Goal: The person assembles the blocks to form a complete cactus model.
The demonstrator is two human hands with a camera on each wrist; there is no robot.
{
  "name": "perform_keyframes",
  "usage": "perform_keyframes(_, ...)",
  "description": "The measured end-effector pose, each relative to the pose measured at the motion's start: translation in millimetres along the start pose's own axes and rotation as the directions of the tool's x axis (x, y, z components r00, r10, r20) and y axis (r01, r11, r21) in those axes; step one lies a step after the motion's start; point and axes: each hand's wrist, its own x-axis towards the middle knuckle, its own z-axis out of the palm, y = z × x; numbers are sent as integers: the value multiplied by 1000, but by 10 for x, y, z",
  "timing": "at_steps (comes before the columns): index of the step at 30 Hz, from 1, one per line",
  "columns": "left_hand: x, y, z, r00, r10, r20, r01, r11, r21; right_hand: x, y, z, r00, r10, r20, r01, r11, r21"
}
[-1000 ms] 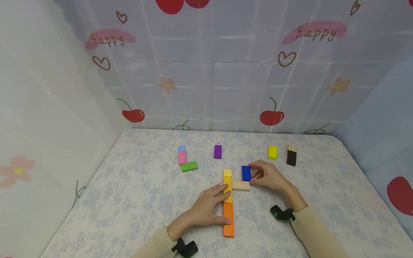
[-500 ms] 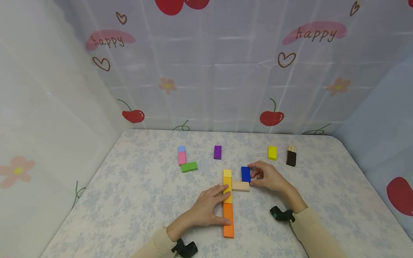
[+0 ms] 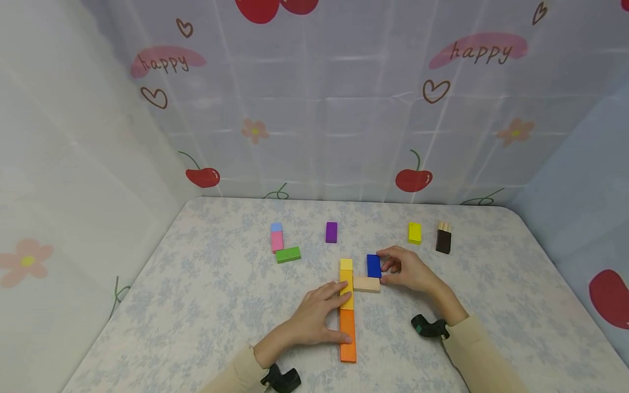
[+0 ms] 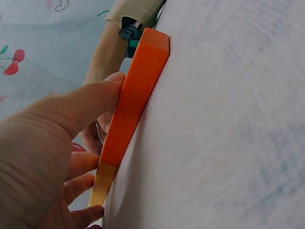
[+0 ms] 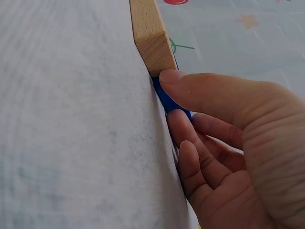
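In the head view an orange block point(image 3: 348, 349) and a yellow block point(image 3: 346, 300) lie end to end, with a paler yellow piece point(image 3: 346, 264) at the far end. My left hand point(image 3: 314, 317) rests along this row from its left, thumb on the orange block and fingertips on the yellow one. A plain wooden block point(image 3: 366, 284) juts right from the yellow block. Behind it lies a blue block point(image 3: 373, 266), whose right side my right hand point(image 3: 407, 267) holds between thumb and curled fingers. In the right wrist view the thumb tip covers the corner where wood point(image 5: 155, 45) and blue point(image 5: 169, 98) meet.
Toward the back lie a pink and light-blue block point(image 3: 277, 239), a green block point(image 3: 288, 255), a purple block point(image 3: 331, 232), a yellow block point(image 3: 415, 233) and a dark brown block with pale tips point(image 3: 444, 240). A printed curtain stands behind the table point(image 3: 216, 305).
The blue block has slid slightly left and nearer along the wooden block's far side. My right fingers have shifted barely at all, and the left hand stays put.
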Motion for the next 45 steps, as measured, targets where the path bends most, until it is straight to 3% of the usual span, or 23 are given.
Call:
perform_keyframes(26, -6, -19, 2, 1000, 11, 1, -11, 1000, -6, -10, 6, 13, 999, 30, -12, -30, 999, -16)
perform_keyframes(34, 1, 0, 3, 1000, 13, -1, -13, 1000, -6, -61, 25, -141, 995, 74, -68, -77, 996, -42)
perform_keyframes(38, -1, -2, 3, 1000, 16, 0, -16, 1000, -10, -82, 44, -326, 975, 103, -195, -125, 986, -106)
perform_keyframes(41, -5, -4, -2, 1000, 12, 2, -12, 1000, -20, -81, 78, -472, 945, 138, -295, -184, 974, -133)
perform_keyframes(45, -9, -8, -2, 1000, 9, 1, -9, 1000, -25, -37, 146, -614, 914, 196, -356, -255, 958, -130)
